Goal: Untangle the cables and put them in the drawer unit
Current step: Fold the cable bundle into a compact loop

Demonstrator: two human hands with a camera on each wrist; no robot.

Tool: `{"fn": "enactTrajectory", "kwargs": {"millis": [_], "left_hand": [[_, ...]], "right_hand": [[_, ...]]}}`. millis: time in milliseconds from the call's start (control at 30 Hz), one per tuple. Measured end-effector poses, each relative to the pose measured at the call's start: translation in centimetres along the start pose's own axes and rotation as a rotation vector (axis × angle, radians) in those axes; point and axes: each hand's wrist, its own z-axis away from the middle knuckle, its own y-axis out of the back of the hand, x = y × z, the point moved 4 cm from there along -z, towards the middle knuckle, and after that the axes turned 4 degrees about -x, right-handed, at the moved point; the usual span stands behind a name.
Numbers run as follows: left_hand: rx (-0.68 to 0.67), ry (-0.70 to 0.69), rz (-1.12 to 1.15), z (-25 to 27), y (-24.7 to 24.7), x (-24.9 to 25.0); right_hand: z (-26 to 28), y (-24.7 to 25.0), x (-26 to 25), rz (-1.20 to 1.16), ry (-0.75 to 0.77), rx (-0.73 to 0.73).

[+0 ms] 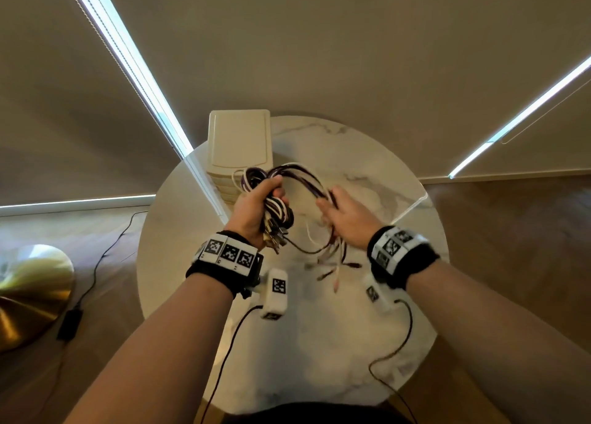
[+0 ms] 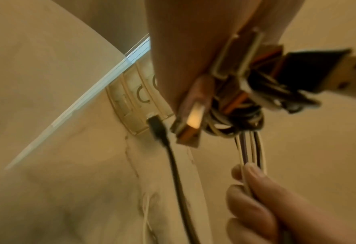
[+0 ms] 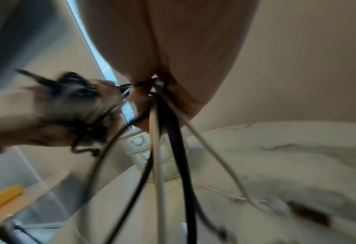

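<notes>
A tangled bundle of dark purple and white cables [image 1: 276,200] hangs above the round marble table [image 1: 367,174]. My left hand [image 1: 256,206] grips the thick knot of the bundle, with USB plugs [image 2: 254,77] sticking out below the palm. My right hand [image 1: 342,212] pinches several strands [image 3: 168,132] that arc over from the bundle, and their loose ends [image 1: 332,263] dangle toward the table. The cream drawer unit [image 1: 238,145] stands at the table's far left edge, its stacked drawer fronts [image 2: 135,99] visible behind the left hand.
A brass lamp base [image 1: 28,292] and a black power adapter [image 1: 68,324] with its cord lie on the wooden floor at left. Window blinds [image 1: 319,40] close off the far side. Thin black wires [image 1: 390,356] from the wrist cameras trail over the table's near part.
</notes>
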Motion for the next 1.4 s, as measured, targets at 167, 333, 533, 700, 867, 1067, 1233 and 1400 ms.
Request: {"fn": "enactTrajectory", "kwargs": {"millis": [167,333,533,700,867,1067,1233,1400], "left_hand": [[0.077,0.01,-0.136,-0.5,1.9,-0.9],[0.077,-0.033,-0.195,-0.4,1.6,0.2],[0.002,-0.069,-0.348,-0.1,0.8,0.1],[-0.113,0.001,-0.682,-0.1,-0.2,-0.2],[-0.07,-0.087,-0.506,-0.1,-1.3,0.4],[0.184,-0.177,-0.213,-1.0,1.2,3.3],[0.223,-0.213,-0.406,-0.2,1.7,5.9],[-0.075,-0.099,-0.978,0.5,-1.3,5.4]], "right_hand": [[1.7,-3.0,-0.5,-0.359,0.005,-0.021],[2.7,-1.8,-0.9,-0.586,-0.107,-0.076],[1.8,0.5,0.3,-0.48,-0.029,-0.012],[1.0,0.6,-0.9,-0.424,0.026,0.055],[0.4,-1.2,-1.1,-0.331,0.049,0.066],[3.3,-5.2,0.7,-0.302,0.033,-0.128],[5.1,-6.7,5.1,-0.036,-0.111,-0.269],[1.5,-2.0,2.6,-0.024,-0.092,-0.016]]}}
